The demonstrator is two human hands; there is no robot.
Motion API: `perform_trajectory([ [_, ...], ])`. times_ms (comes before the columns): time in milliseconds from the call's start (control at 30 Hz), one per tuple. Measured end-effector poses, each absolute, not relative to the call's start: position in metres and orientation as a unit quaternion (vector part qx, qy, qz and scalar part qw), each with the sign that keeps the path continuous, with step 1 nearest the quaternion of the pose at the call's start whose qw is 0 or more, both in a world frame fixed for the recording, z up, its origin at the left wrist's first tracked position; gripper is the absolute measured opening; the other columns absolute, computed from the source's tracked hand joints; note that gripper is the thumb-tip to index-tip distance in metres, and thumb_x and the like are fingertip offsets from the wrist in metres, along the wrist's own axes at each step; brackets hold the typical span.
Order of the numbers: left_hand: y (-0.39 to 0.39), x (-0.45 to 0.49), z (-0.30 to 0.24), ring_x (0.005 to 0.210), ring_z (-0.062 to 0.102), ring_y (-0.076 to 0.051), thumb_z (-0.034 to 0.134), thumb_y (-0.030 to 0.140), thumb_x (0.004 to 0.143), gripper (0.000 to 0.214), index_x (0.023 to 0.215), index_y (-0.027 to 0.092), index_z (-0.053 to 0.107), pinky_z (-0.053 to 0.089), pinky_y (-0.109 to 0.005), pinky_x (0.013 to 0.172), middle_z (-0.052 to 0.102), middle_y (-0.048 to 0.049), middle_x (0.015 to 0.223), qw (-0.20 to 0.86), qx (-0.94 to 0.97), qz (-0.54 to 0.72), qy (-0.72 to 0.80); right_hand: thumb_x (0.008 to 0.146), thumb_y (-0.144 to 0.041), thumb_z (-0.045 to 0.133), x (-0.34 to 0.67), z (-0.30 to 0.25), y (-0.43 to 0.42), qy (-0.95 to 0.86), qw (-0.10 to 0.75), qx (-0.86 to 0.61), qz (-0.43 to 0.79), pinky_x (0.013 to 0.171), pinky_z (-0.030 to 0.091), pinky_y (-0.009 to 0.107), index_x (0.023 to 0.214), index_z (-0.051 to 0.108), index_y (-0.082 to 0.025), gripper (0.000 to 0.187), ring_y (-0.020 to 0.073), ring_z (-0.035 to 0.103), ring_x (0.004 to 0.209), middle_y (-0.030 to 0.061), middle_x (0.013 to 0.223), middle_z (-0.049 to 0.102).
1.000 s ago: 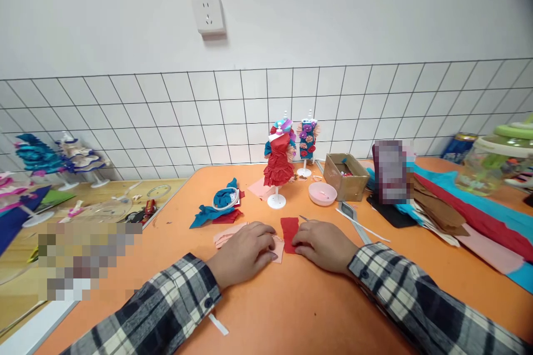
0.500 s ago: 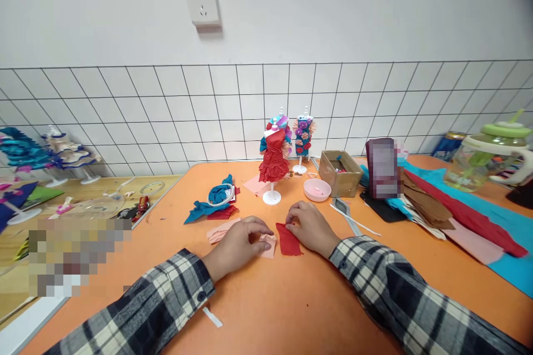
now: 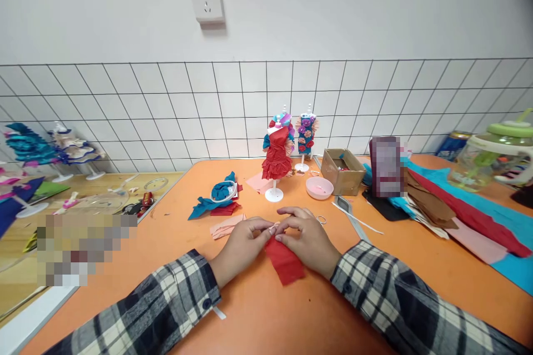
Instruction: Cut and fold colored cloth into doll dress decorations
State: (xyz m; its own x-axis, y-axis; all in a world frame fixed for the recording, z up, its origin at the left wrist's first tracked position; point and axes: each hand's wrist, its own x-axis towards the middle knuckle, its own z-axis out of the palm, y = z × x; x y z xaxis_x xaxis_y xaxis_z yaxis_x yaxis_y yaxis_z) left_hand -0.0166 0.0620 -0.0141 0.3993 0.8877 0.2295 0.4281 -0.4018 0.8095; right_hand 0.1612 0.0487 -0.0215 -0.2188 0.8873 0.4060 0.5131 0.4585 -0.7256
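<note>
A red piece of crepe paper hangs down from between my two hands, over the orange table. My left hand pinches its upper left corner with thumb and forefinger. Thumb and fingers of my right hand close on the top edge right beside it. A sliver of pale pink shows at the fingertips; the rest of it is hidden. Left of my left hand lies a folded pink crepe strip. Behind my hands stands a small dress form in a ruffled red dress.
Ahead are a pink dish, a cardboard box and a blue-flowered dress form. A phone stands upright near crepe sheets and a jug. Blue cloth with a white ring lies left. A metal ring shows beyond my right hand.
My hands have come together. The red paper has been lifted and turned, its lower end now nearer me. The small pink piece at my left fingers is now mostly hidden.
</note>
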Motion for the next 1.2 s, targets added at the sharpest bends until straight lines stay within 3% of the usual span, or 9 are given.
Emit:
perform_trajectory([
  [200,0.06,-0.014,-0.014,0.077,0.062,-0.019,0.055,0.038,0.084,0.029,0.08,0.015,0.071,0.047,-0.025,0.07,0.069,-0.0049,0.079,0.413,0.714,0.371,0.426,0.078,-0.019,0.066,0.163,-0.019,0.049,-0.739,0.437,-0.486,0.165,0.073,0.042,0.031,0.076,0.068,-0.022,0.004,0.018,0.058,0.079,0.0004,0.078,0.069],
  [367,0.058,-0.011,-0.016,0.082,0.062,-0.021,0.053,0.042,0.085,0.033,0.086,0.014,0.072,0.047,-0.029,0.077,0.071,-0.0042,0.08,0.472,0.68,0.381,0.412,0.078,-0.021,0.063,0.158,-0.019,0.048,-0.702,0.46,-0.515,0.176,0.068,0.041,0.029,0.079,0.067,-0.021,0.004,0.0174,0.058,0.074,0.002,0.083,0.069],
  [533,0.055,-0.008,-0.016,0.08,0.062,-0.021,0.05,0.046,0.087,0.039,0.079,0.013,0.07,0.047,-0.031,0.076,0.07,-0.0043,0.079,0.476,0.669,0.393,0.413,0.079,-0.024,0.062,0.157,-0.021,0.049,-0.697,0.452,-0.523,0.193,0.066,0.041,0.03,0.079,0.068,-0.023,0.006,0.0177,0.057,0.071,0.0011,0.076,0.069],
  [733,0.048,-0.005,-0.014,0.097,0.062,-0.023,0.073,0.038,0.074,0.039,0.105,0.016,0.064,0.047,-0.031,0.086,0.069,-0.0079,0.105,0.49,0.68,0.395,0.375,0.079,-0.023,0.062,0.16,-0.018,0.046,-0.67,0.523,-0.48,0.215,0.072,0.045,0.03,0.094,0.063,-0.022,0.016,0.0181,0.059,0.077,0.0028,0.085,0.069],
  [900,0.045,-0.004,-0.018,0.106,0.058,-0.024,0.066,0.044,0.08,0.041,0.109,0.016,0.056,0.046,-0.033,0.088,0.063,-0.0095,0.114,0.54,0.671,0.394,0.32,0.077,-0.02,0.062,0.16,-0.017,0.044,-0.65,0.549,-0.472,0.232,0.075,0.044,0.031,0.104,0.058,-0.022,0.027,0.0171,0.059,0.078,0.0011,0.083,0.067],
  [1067,0.049,-0.003,-0.019,0.106,0.056,-0.027,0.07,0.056,0.071,0.056,0.109,0.016,0.059,0.044,-0.036,0.091,0.062,-0.0111,0.114,0.475,0.709,0.391,0.345,0.078,-0.02,0.061,0.159,-0.014,0.042,-0.655,0.554,-0.455,0.239,0.074,0.046,0.03,0.103,0.058,-0.021,0.025,0.0161,0.057,0.076,0.0013,0.082,0.064],
  [1200,0.048,-0.001,-0.016,0.105,0.057,-0.026,0.063,0.049,0.081,0.038,0.101,0.017,0.066,0.043,-0.035,0.092,0.064,-0.0098,0.108,0.418,0.74,0.378,0.367,0.079,-0.024,0.061,0.159,-0.014,0.043,-0.634,0.574,-0.435,0.281,0.075,0.048,0.031,0.102,0.058,-0.021,0.023,0.0159,0.057,0.077,0.0021,0.083,0.061],
])
